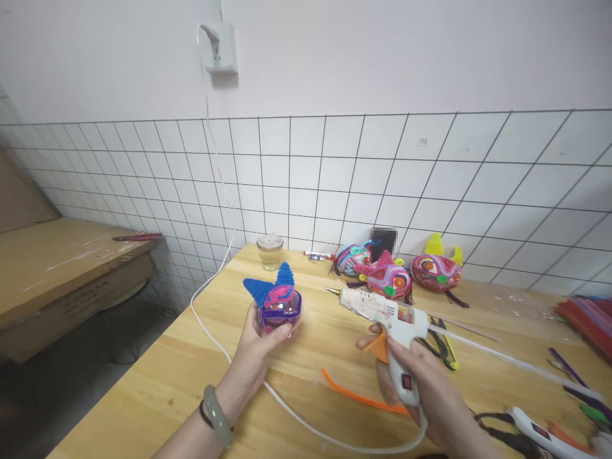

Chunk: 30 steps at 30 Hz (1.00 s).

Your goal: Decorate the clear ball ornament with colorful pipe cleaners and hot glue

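Facing each other across a bare gap, the blue-eared ornament (282, 311) and the glue gun (377, 310) sit one in each of the person's hands. The left hand (262, 341) cups the ornament from below and behind, its thumb laid along the lower front edge, and holds it near the left side of the wooden table (157, 398) (whether its underside rests on the wood cannot be told). Its two blue ears (261, 291) point up and toward the far left, leaving the shiny rounded front turned toward the person. The right hand (423, 373) wraps around the gun's handle, with fingers at the orange trigger (377, 348); whether the trigger is squeezed cannot be told. The gun's long axis slants from the metal nozzle (333, 291), at the far left end, back to the clear glue stick (502, 357) trailing toward the near right. So the nozzle aims leftward, just beyond the ornament's right side and a little farther from the person, near it but not touching. The ornament lies to the left of the right hand, and the left hand alone is in contact with it. Nearer the person, an orange strip (358, 394) lies below the gap.
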Each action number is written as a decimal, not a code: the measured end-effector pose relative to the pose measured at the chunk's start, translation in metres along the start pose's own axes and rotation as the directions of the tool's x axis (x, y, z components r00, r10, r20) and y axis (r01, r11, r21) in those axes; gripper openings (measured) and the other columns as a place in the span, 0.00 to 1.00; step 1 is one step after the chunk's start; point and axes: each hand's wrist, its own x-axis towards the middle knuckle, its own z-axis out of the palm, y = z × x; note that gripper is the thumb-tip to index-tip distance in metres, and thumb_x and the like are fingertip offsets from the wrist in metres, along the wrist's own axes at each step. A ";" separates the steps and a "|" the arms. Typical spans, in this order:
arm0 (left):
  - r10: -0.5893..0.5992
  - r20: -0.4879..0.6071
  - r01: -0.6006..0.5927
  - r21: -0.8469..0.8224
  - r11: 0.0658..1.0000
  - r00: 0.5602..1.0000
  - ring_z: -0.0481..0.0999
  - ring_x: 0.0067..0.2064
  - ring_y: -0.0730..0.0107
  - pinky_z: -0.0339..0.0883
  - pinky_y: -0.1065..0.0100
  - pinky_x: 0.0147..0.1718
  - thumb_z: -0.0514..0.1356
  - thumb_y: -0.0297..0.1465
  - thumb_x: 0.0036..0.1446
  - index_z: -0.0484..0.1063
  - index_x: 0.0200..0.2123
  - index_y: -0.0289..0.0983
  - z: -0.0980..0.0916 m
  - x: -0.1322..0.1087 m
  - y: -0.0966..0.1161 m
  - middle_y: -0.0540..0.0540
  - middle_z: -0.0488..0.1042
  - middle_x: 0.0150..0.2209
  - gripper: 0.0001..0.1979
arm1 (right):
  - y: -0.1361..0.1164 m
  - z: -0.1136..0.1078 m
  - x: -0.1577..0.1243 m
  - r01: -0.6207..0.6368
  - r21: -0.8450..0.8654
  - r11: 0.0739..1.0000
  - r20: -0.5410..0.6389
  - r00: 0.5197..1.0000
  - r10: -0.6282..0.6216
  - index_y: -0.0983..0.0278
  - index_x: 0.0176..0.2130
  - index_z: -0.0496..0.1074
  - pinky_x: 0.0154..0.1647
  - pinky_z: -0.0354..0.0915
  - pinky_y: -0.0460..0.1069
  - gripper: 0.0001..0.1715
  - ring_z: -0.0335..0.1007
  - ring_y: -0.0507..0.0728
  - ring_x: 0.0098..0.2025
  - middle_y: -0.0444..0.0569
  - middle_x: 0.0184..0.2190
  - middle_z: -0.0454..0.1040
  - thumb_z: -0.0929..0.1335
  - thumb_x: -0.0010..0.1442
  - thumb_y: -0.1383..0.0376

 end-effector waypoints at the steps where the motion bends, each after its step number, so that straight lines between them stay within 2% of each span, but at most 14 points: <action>1: -0.008 0.011 0.008 -0.004 1.000 1.000 0.75 0.46 0.59 0.71 0.59 0.42 0.71 0.27 0.41 0.65 0.48 0.39 0.000 0.000 0.000 0.42 0.74 0.46 0.29 | -0.001 -0.004 0.004 -0.022 0.076 0.997 -0.019 1.000 0.024 0.63 0.39 0.70 0.14 0.50 0.42 0.19 0.51 0.46 0.11 0.38 0.13 0.67 0.69 0.56 0.51; 3: -0.020 0.025 0.020 -0.011 1.000 0.999 0.75 0.45 0.58 0.71 0.59 0.40 0.70 0.27 0.43 0.65 0.48 0.40 0.000 0.001 -0.001 0.42 0.74 0.46 0.28 | -0.003 -0.014 0.012 -0.067 0.149 0.987 -0.053 0.996 0.075 0.62 0.40 0.69 0.12 0.53 0.41 0.21 0.54 0.45 0.11 0.41 0.21 0.74 0.72 0.52 0.51; 4: -0.020 0.020 0.020 -0.013 1.000 1.000 0.75 0.44 0.59 0.71 0.60 0.39 0.70 0.27 0.44 0.65 0.47 0.40 -0.001 0.001 -0.001 0.43 0.74 0.45 0.26 | -0.004 -0.018 0.015 -0.094 0.122 0.988 -0.080 0.991 0.104 0.62 0.40 0.68 0.12 0.54 0.41 0.23 0.56 0.44 0.12 0.43 0.25 0.76 0.72 0.51 0.50; 6: -0.002 -0.013 0.002 -0.018 1.000 1.000 0.75 0.43 0.62 0.71 0.62 0.39 0.69 0.28 0.45 0.66 0.46 0.40 -0.001 0.001 0.000 0.44 0.74 0.44 0.24 | -0.002 -0.028 0.022 -0.162 -0.009 0.987 -0.149 0.976 0.158 0.63 0.40 0.69 0.13 0.58 0.42 0.25 0.60 0.46 0.13 0.47 0.28 0.78 0.72 0.51 0.49; 11: 0.034 -0.101 -0.036 -0.021 0.999 0.994 0.73 0.45 0.66 0.67 0.65 0.43 0.68 0.29 0.48 0.67 0.45 0.41 -0.001 0.001 0.002 0.48 0.74 0.43 0.21 | 0.019 -0.042 0.033 -0.319 -0.296 0.901 -0.259 0.934 0.246 0.66 0.31 0.68 0.14 0.62 0.42 0.20 0.67 0.48 0.16 0.53 0.27 0.78 0.67 0.58 0.51; 15: 0.043 -0.095 -0.046 -0.029 0.999 0.995 0.72 0.46 0.67 0.66 0.65 0.45 0.67 0.29 0.48 0.67 0.45 0.42 0.000 0.001 0.002 0.49 0.74 0.44 0.20 | 0.035 -0.052 0.037 -0.374 -0.576 0.727 -0.320 0.921 0.221 0.62 0.22 0.61 0.12 0.60 0.45 0.24 0.65 0.52 0.12 0.49 0.15 0.72 0.61 0.62 0.51; 18: 0.038 -0.075 -0.040 -0.026 0.999 0.997 0.72 0.47 0.65 0.65 0.63 0.46 0.68 0.29 0.48 0.67 0.46 0.41 0.001 -0.001 0.001 0.48 0.74 0.45 0.22 | 0.032 -0.059 0.034 -0.322 -0.804 0.500 -0.336 0.940 0.065 0.59 0.17 0.58 0.17 0.61 0.50 0.25 0.67 0.58 0.15 0.49 0.12 0.67 0.62 0.60 0.53; 21: 0.017 -0.048 -0.017 0.007 1.000 0.999 0.72 0.47 0.63 0.65 0.61 0.46 0.68 0.30 0.47 0.67 0.47 0.40 0.003 -0.003 0.001 0.46 0.74 0.46 0.23 | 0.023 -0.053 0.025 -0.211 -0.941 0.265 -0.253 0.958 -0.134 0.62 0.20 0.64 0.32 0.63 0.61 0.20 0.72 0.69 0.30 0.60 0.21 0.71 0.64 0.59 0.57; 23: 0.005 -0.031 -0.004 0.031 1.000 0.999 0.71 0.47 0.63 0.65 0.62 0.46 0.68 0.30 0.47 0.66 0.47 0.40 0.005 -0.005 0.000 0.45 0.73 0.46 0.24 | 0.020 -0.038 0.019 -0.082 -0.982 0.168 -0.113 0.976 -0.186 0.65 0.26 0.69 0.41 0.60 0.65 0.15 0.70 0.72 0.39 0.64 0.29 0.72 0.62 0.61 0.60; 25: -0.005 -0.021 0.006 0.056 0.998 1.000 0.71 0.47 0.63 0.64 0.62 0.47 0.69 0.30 0.46 0.65 0.48 0.40 0.007 -0.006 0.000 0.45 0.73 0.46 0.25 | 0.024 -0.020 0.013 0.087 -0.987 0.133 0.066 0.986 -0.155 0.64 0.29 0.71 0.46 0.60 0.60 0.12 0.69 0.67 0.42 0.58 0.33 0.73 0.64 0.61 0.62; 27: -0.012 -0.013 0.013 0.085 0.996 1.000 0.71 0.48 0.63 0.65 0.62 0.47 0.69 0.31 0.46 0.65 0.49 0.40 0.008 -0.007 -0.002 0.45 0.73 0.47 0.26 | 0.032 -0.004 0.010 0.209 -0.968 0.139 0.196 0.976 -0.099 0.63 0.31 0.72 0.43 0.64 0.52 0.05 0.70 0.60 0.40 0.52 0.34 0.75 0.67 0.59 0.66; 28: -0.012 -0.005 0.013 0.099 0.995 1.000 0.71 0.48 0.62 0.65 0.63 0.46 0.69 0.31 0.46 0.65 0.49 0.40 0.009 -0.008 -0.003 0.45 0.73 0.47 0.26 | 0.037 0.003 0.009 0.239 -0.961 0.139 0.230 0.970 -0.078 0.62 0.31 0.73 0.41 0.64 0.51 0.03 0.71 0.59 0.39 0.50 0.34 0.75 0.68 0.57 0.68; 30: -0.008 0.020 0.005 0.123 0.992 1.000 0.71 0.49 0.61 0.66 0.64 0.45 0.68 0.31 0.47 0.64 0.49 0.40 0.009 -0.009 -0.005 0.44 0.73 0.48 0.26 | 0.046 0.011 0.008 0.261 -0.956 0.132 0.256 0.965 -0.056 0.63 0.29 0.73 0.38 0.65 0.51 0.06 0.72 0.59 0.36 0.50 0.31 0.76 0.68 0.54 0.73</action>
